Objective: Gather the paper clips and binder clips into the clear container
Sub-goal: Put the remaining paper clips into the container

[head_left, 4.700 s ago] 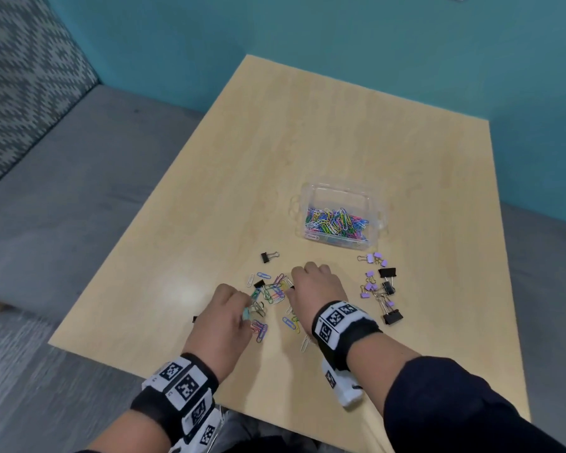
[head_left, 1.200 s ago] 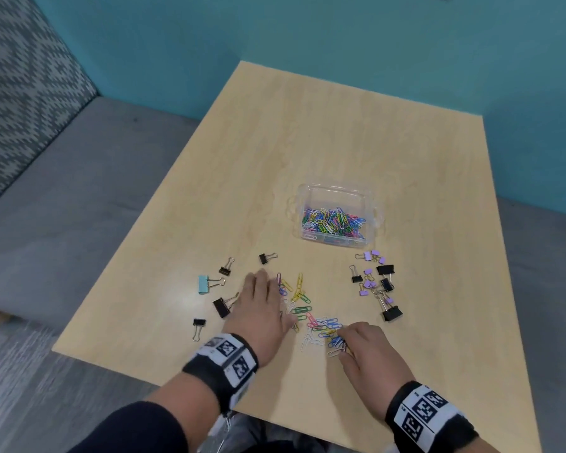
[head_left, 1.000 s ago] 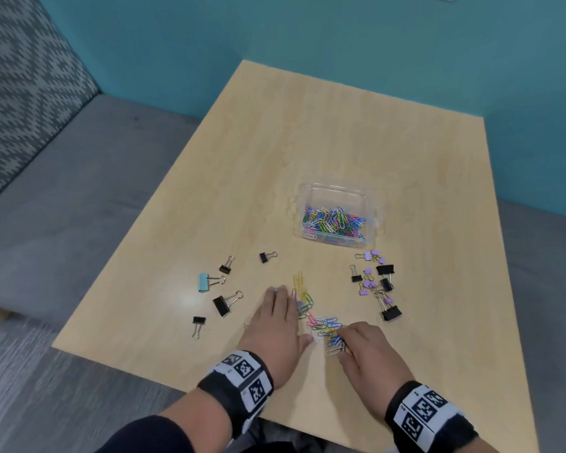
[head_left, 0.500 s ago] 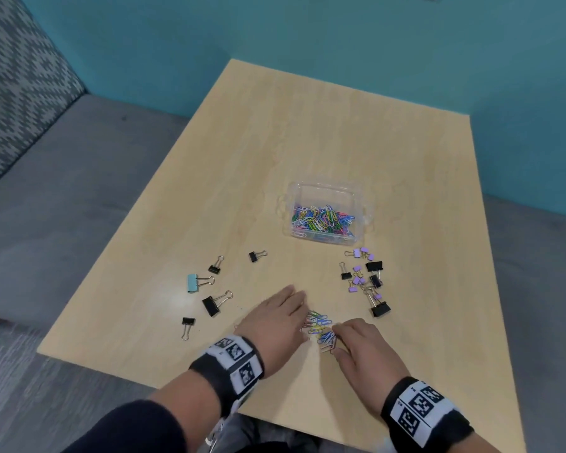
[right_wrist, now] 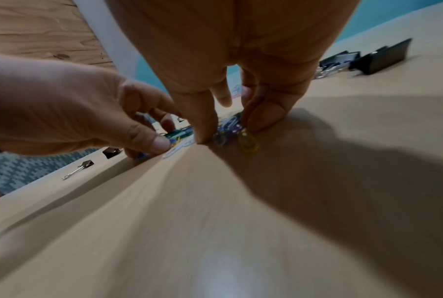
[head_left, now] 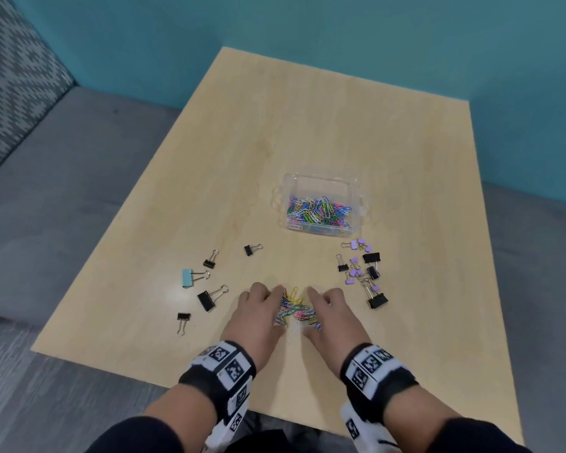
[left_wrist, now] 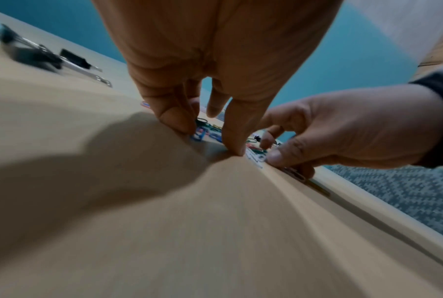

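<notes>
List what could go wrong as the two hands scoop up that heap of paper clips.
1. The paper clips lie flat on the table, pressed between the left hand and right hand; some may slip out when lifted.
2. The heap sits close to the near table edge, so strays could fall off.
3. The binder clips lie between the heap and the container; a low carry may scatter them.

Bare left hand [head_left: 255,317] and bare right hand [head_left: 333,317], no gloves. Black wristband [head_left: 218,376] on the left wrist and black wristband [head_left: 378,374] on the right, each carrying white panels printed with black square markers. Dark long sleeves [head_left: 471,434] above.
</notes>
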A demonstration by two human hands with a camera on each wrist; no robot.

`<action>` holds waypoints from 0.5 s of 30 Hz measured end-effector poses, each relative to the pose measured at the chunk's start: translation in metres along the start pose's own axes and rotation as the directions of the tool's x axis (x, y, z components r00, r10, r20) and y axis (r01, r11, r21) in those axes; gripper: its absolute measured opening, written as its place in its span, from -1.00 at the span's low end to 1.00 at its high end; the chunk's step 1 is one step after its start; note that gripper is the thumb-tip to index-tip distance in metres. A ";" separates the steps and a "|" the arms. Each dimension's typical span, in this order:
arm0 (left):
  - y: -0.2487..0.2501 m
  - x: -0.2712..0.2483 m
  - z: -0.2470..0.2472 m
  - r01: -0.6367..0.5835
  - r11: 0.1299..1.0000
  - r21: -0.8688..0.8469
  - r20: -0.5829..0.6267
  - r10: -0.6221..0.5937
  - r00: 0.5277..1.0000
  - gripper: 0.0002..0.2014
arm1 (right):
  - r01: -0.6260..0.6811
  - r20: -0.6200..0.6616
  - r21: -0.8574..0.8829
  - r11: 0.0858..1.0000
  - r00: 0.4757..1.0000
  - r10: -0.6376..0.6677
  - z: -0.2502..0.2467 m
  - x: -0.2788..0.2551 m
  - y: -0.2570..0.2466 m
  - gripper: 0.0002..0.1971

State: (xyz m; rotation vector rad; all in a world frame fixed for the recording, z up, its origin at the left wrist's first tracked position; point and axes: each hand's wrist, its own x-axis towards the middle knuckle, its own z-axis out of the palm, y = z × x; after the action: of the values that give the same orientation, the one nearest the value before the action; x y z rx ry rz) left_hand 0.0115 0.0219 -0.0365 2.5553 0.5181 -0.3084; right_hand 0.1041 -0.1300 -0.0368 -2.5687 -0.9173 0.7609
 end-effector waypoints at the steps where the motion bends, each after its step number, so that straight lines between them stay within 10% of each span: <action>1: 0.003 0.006 0.002 -0.001 1.000 -0.001 0.005 0.001 1.000 -0.44 | 0.012 -0.008 0.002 1.000 1.000 -0.011 0.001 0.006 -0.004 -0.36; 8: 0.012 0.023 0.004 -0.039 0.998 0.053 0.003 0.039 0.999 -0.86 | 0.058 -0.012 -0.052 0.997 0.998 -0.059 -0.001 0.022 -0.011 -0.81; 15: 0.013 0.020 -0.001 -0.103 0.988 0.115 -0.009 0.105 0.994 -0.86 | 0.095 0.025 -0.149 0.984 0.995 -0.092 -0.008 0.019 -0.011 -0.73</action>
State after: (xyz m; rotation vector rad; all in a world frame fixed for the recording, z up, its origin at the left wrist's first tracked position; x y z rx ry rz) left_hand 0.0349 0.0179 -0.0357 2.6864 0.3813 -0.2889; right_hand 0.1158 -0.1106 -0.0327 -2.6279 -1.1326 0.7143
